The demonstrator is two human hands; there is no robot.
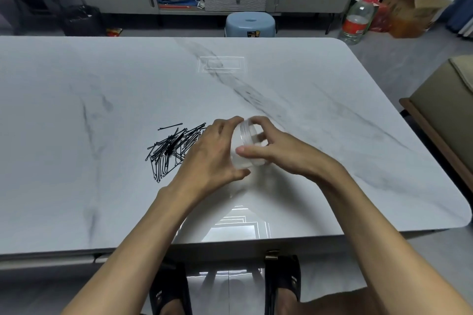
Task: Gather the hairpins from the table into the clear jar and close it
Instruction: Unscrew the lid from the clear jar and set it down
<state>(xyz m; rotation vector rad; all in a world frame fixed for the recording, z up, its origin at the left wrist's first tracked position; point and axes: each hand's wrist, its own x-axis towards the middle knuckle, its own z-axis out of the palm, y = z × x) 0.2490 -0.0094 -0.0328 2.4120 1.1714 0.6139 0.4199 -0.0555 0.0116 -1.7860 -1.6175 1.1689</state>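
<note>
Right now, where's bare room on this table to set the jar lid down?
Bare marble table lies right of the right hand out to the table's right edge, and across the far half. Also bare left of the hairpins. Crowded: the pile touches the left hand, beside the clear jar.

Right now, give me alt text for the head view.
Both hands grip a clear jar over a white marble table: left hand on its body, right hand around its top. A pile of black hairpins lies just left.
</note>
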